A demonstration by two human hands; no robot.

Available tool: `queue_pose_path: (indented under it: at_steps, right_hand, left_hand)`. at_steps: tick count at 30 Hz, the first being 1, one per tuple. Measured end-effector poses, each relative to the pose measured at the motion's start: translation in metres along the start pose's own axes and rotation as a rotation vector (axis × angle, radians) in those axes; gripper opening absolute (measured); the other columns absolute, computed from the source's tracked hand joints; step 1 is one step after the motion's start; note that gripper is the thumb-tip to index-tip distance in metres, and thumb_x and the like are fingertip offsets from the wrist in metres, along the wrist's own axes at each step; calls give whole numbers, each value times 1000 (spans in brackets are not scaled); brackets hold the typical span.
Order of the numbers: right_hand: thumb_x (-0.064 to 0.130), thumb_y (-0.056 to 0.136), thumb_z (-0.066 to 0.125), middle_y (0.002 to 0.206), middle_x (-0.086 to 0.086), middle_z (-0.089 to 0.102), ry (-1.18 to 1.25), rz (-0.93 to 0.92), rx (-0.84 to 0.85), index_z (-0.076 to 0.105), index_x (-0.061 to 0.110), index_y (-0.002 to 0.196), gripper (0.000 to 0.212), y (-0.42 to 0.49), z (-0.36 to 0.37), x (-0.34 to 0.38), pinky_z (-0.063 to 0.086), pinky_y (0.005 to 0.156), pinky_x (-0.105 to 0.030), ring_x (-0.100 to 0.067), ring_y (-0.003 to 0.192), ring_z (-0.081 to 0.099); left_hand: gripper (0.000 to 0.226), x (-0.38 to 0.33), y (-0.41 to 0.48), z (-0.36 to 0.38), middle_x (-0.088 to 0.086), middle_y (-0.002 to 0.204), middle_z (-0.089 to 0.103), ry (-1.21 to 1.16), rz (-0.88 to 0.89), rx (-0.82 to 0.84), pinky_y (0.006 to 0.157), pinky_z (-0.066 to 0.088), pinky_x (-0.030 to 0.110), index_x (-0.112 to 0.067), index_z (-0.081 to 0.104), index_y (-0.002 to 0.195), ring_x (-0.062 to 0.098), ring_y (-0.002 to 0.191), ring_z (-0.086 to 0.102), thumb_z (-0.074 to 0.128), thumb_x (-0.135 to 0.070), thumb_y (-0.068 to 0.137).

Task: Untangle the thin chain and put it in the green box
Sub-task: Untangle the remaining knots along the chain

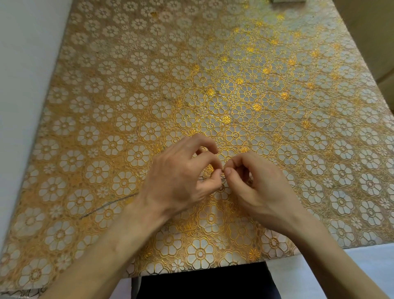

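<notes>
A thin dark chain point(106, 205) trails across the gold floral tablecloth point(213, 85) from the lower left toward my hands, and a faint stretch of it runs out to the right. My left hand point(181, 177) and my right hand point(255, 183) meet at their fingertips over the near middle of the table. Each pinches the chain between thumb and forefinger at one small spot. The knot itself is too small to make out. A grey-green box edge point(287, 1) shows at the far top of the frame, mostly cut off.
The table's left edge borders a pale wall point(25, 64). A brown surface point(373, 32) lies beyond the right edge. The near table edge sits just in front of my dark-clothed lap point(202, 281).
</notes>
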State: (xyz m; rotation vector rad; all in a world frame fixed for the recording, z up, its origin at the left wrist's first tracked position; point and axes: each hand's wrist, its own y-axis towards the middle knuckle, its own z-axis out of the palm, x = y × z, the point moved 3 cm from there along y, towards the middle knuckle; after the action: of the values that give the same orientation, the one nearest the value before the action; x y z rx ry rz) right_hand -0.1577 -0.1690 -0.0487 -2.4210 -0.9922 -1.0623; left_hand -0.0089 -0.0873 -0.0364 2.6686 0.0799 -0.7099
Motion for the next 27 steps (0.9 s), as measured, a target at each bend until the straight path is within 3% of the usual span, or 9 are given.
queue_pose_path:
  at_steps: [5, 11, 18, 27]
  right_hand:
    - [35, 95, 58, 71, 16, 56, 144, 71, 52, 61, 29, 83, 14, 0, -1, -1, 36, 59, -17, -7, 65, 50]
    - [25, 95, 62, 58, 17, 49, 269, 144, 113, 63, 23, 79, 16, 1, 1, 0, 33, 51, -15, -3, 52, 42]
    - [28, 97, 59, 58, 16, 48, 304, 176, 170, 63, 22, 82, 17, 1, -1, -1, 34, 53, -16, -2, 53, 41]
    - [31, 94, 59, 59, 18, 52, 221, 164, 162, 64, 22, 84, 14, 2, -4, -2, 33, 53, -16, -3, 52, 43]
  left_hand:
    - [13, 3, -3, 5, -10, 110, 61, -194, -155, -14, 74, 54, 37, -23, 71, 86, 10, 92, 61, 66, -34, 82]
    - [14, 4, -8, 9, -12, 107, 60, -299, -256, -6, 76, 48, 21, -26, 71, 82, 6, 92, 60, 65, -38, 79]
    - [20, 5, -8, -3, -6, 115, 59, -172, -112, 39, 79, 54, 40, -26, 76, 99, 12, 99, 60, 69, -38, 85]
    - [17, 0, 1, -3, -1, 116, 64, -3, 68, 110, 73, 53, 42, -22, 76, 90, 17, 92, 62, 66, -36, 88]
